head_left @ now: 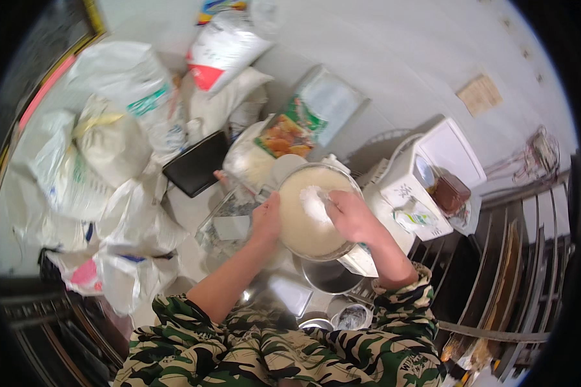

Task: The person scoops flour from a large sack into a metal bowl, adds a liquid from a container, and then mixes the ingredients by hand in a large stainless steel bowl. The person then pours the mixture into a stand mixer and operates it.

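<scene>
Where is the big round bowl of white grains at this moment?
In the head view, the bowl sits at the centre, between the left hand on its rim and the right hand over it, left of the white appliance.

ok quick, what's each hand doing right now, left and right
Left hand: flat against the rim of the metal bowl, steadying it, not closed around anything.
Right hand: over the bowl, closed on a clump of white powder.

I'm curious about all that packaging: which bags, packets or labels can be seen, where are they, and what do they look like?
White sacks: heaped left, bulging, some green or pink print.
Red-and-white bag: top centre, leaning.
Food packet: behind the bowl, flat, green and orange.
White box: right of the bowl, small labels.
Paper notice: upper right wall, tan.
</scene>
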A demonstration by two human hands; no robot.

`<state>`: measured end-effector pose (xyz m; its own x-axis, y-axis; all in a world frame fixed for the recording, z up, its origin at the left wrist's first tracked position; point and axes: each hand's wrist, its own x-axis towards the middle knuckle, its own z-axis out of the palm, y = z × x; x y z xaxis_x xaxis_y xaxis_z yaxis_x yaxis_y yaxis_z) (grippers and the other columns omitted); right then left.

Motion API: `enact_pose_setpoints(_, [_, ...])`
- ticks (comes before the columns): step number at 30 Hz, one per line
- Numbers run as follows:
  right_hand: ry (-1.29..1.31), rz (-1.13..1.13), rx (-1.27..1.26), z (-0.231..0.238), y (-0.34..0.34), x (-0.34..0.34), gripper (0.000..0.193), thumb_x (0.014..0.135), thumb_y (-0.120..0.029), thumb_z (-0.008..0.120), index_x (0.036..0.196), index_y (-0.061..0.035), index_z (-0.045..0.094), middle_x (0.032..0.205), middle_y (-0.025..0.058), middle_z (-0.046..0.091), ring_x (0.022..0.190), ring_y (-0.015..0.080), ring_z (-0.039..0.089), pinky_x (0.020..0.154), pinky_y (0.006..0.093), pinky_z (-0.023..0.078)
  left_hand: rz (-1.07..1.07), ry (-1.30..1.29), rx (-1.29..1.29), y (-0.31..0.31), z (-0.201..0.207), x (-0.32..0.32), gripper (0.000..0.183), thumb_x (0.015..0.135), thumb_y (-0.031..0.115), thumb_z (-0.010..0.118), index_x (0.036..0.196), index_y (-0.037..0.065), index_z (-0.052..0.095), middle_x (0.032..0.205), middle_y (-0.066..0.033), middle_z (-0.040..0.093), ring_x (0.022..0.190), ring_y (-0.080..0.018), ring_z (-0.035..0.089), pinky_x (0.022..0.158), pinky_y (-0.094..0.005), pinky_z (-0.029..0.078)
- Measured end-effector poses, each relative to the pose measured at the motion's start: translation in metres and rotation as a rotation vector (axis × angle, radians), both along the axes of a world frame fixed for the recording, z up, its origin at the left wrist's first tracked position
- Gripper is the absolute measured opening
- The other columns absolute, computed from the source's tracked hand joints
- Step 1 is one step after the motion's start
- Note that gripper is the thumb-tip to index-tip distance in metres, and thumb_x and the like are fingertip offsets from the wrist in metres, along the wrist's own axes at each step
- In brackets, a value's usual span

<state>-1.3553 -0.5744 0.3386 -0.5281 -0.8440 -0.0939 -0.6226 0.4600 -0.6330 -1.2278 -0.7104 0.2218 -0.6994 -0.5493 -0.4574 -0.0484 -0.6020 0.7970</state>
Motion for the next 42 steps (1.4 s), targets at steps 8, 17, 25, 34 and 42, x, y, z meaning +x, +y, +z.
enact_pose_setpoints(8, [0.399, 0.282, 0.221, 0.002, -0.073, 0.194, 0.092, 0.065, -0.038, 0.079, 0.143, -0.0060, 0.043, 0.139, 0.0275, 0.044, 0.126, 0.0419, 0.044, 0.104, 0.0440, 0.041, 0.371, 0.067, -0.131, -0.036, -0.002, 0.176, 0.043, 0.102, 0.035, 0.049, 0.088, -0.001, 0.068, 0.077, -0.0001, 0.064, 0.070, -0.0065, 0.052, 0.063, -0.0275, 0.044])
enact_pose_setpoints(17, [0.191, 0.639, -0.053, -0.066, -0.123, 0.359, 0.055, 0.069, -0.021, 0.074, 0.121, -0.0071, 0.062, 0.111, 0.0220, 0.062, 0.101, 0.0382, 0.060, 0.086, 0.0447, 0.049, 0.613, -0.069, -0.124, -0.040, -0.023, 0.405, 0.044, 0.101, 0.038, 0.049, 0.095, -0.002, 0.068, 0.084, -0.0028, 0.066, 0.076, -0.0081, 0.054, 0.068, -0.0285, 0.045])
enact_pose_setpoints(25, [0.417, 1.018, 0.079, 0.011, -0.121, 0.526, 0.072, 0.066, -0.034, 0.081, 0.129, -0.0093, 0.056, 0.130, 0.0195, 0.055, 0.119, 0.0374, 0.052, 0.096, 0.0468, 0.045, 0.983, -0.128, -0.100, 0.036, -0.004, 0.576, 0.047, 0.104, 0.037, 0.044, 0.113, -0.004, 0.065, 0.100, -0.0085, 0.068, 0.089, -0.0132, 0.059, 0.079, -0.0316, 0.049])
enact_pose_setpoints(34, [0.534, 1.513, 0.089, -0.061, -0.027, 0.695, 0.088, 0.068, -0.045, 0.080, 0.139, -0.0080, 0.045, 0.132, 0.0267, 0.051, 0.124, 0.0439, 0.045, 0.102, 0.0521, 0.039, 1.458, -0.236, -0.172, 0.187, -0.031, 0.708, 0.047, 0.103, 0.037, 0.045, 0.112, -0.004, 0.066, 0.100, -0.0103, 0.069, 0.089, -0.0143, 0.061, 0.080, -0.0289, 0.049])
enact_pose_setpoints(42, [0.454, 1.857, -0.081, -0.024, 0.038, 0.848, 0.036, 0.075, -0.025, 0.070, 0.103, -0.0038, 0.065, 0.095, 0.0210, 0.063, 0.084, 0.0395, 0.064, 0.073, 0.0479, 0.052, 1.727, -0.059, 0.100, 0.299, -0.038, 0.834, 0.048, 0.102, 0.039, 0.047, 0.111, -0.005, 0.066, 0.095, -0.0114, 0.069, 0.083, -0.0133, 0.062, 0.071, -0.0281, 0.051])
